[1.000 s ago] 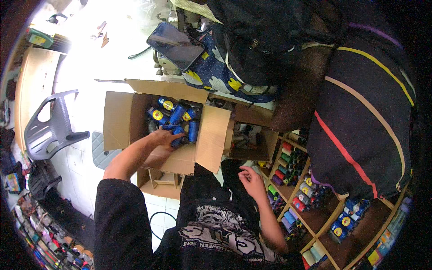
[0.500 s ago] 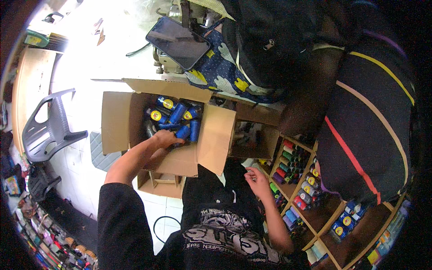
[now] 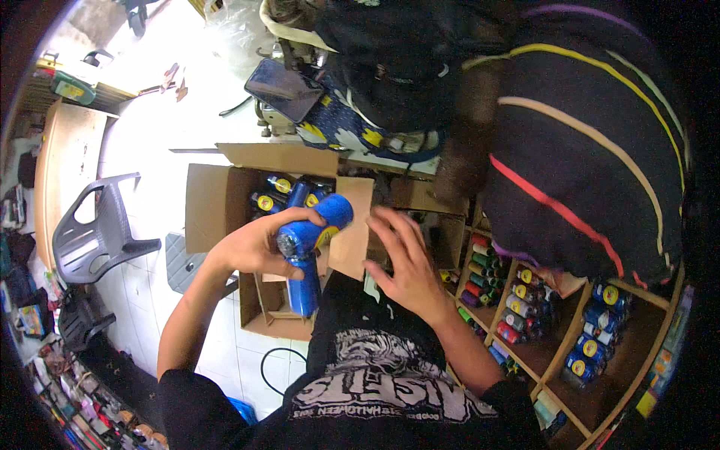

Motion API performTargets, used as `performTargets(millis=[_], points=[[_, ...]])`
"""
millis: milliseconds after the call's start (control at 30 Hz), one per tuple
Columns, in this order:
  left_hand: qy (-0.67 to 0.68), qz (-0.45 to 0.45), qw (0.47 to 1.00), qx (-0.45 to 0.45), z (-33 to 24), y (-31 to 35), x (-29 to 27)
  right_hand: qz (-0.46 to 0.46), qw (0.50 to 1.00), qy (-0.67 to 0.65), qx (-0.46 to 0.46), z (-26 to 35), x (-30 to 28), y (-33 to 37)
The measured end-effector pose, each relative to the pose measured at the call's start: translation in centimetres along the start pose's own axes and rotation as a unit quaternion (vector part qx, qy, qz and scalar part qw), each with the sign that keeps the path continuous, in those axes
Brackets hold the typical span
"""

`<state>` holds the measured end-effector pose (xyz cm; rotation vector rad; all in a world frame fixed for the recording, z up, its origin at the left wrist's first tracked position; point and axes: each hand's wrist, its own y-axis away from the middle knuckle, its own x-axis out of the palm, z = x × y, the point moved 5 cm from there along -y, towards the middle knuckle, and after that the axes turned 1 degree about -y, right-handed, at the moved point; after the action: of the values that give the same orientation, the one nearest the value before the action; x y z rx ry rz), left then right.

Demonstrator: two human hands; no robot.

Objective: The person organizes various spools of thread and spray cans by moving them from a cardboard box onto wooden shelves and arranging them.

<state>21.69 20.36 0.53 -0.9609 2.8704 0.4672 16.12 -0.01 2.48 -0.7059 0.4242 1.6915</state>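
Two blue thread spools are in the grip of my left hand (image 3: 255,244), raised over the near side of a cardboard box. The upper spool (image 3: 336,211) lies slanted, its yellow label partly showing, and the lower spool (image 3: 303,294) points down toward me. My right hand (image 3: 409,262) is just right of them, fingers apart and nothing in it. Inside the open cardboard box (image 3: 206,206) lie more blue spools (image 3: 279,185) with round yellow labels; my hand and the held spools hide part of the contents.
To my right, a wooden shelf (image 3: 517,367) has compartments of coloured spools, one with several blue spools (image 3: 589,346). Black fabric with coloured stripes (image 3: 570,165) hangs above it. A phone (image 3: 283,91) rests on patterned cloth behind the box. A grey plastic chair (image 3: 97,229) stands left.
My left hand has come up out of the box with two blue spools. My right hand has risen toward them and its fingers have spread. The whole view has shifted.
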Motion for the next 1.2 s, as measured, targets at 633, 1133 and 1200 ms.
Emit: performTargets(millis=[633, 1133, 1200], points=[[0.481, 0.134, 0.866, -0.019, -6.4, -10.7, 25.1, -0.461, 0.802, -0.271, 0.266, -11.3, -15.4, 28.9], [0.434, 0.170, 0.881, -0.085, -8.4, -12.9, 33.0, -0.752, 0.524, 0.213, 0.339, -15.4, -29.3, 37.3], [0.440, 0.148, 0.883, -0.078, -8.5, -13.2, 32.7, -0.728, 0.524, 0.248, 0.366, -15.1, -29.6, 36.8]])
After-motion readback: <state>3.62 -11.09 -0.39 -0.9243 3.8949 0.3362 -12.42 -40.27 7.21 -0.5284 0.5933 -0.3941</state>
